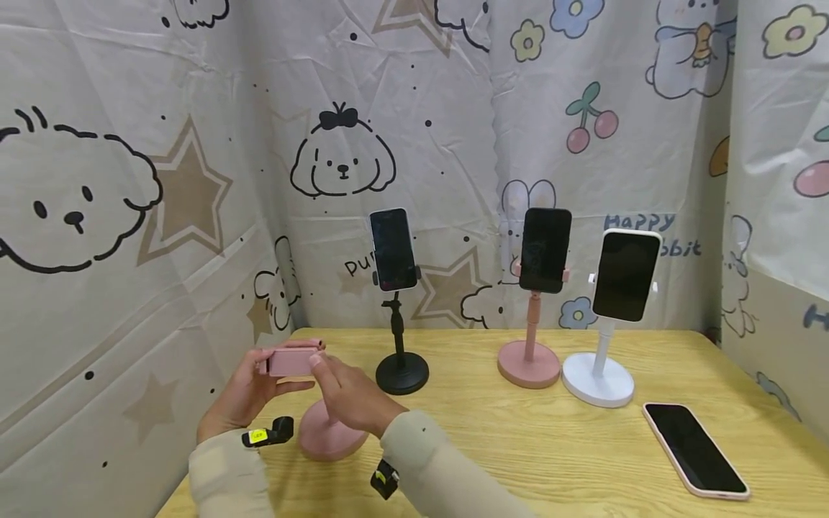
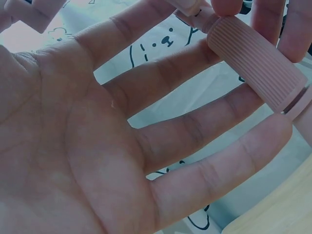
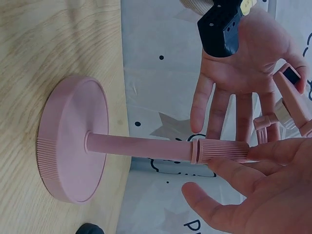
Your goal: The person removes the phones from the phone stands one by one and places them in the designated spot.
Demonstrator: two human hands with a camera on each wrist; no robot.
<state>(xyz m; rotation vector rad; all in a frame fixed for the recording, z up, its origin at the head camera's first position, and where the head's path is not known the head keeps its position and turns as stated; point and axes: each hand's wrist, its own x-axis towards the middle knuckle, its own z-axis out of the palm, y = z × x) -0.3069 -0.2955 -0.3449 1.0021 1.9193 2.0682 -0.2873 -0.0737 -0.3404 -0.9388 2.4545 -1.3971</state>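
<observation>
A pink phone stand (image 3: pixel 141 147) stands upright on its round base (image 1: pixel 330 435), its clamp head (image 1: pixel 291 362) between both hands. My left hand (image 1: pixel 242 392) pinches the clamp's left end with the thumb. Its other fingers stretch out straight behind the ribbed collar (image 2: pixel 258 63), palm facing the wrist camera. My right hand (image 1: pixel 356 398) has its thumb on the clamp's right end, in the head view. Fingers of that hand (image 3: pixel 278 190) lie along the ribbed collar and the clamp in the right wrist view. A black pad (image 3: pixel 292 74) shows on the clamp arm. No phone is in this clamp.
Three phones sit upright in a black stand (image 1: pixel 401 373), another pink stand (image 1: pixel 527 363) and a white stand (image 1: pixel 597 378) at the table's back. A phone (image 1: pixel 696 450) lies face up at the right. Printed curtains (image 1: pixel 453 165) enclose the wooden table (image 1: pixel 505 446).
</observation>
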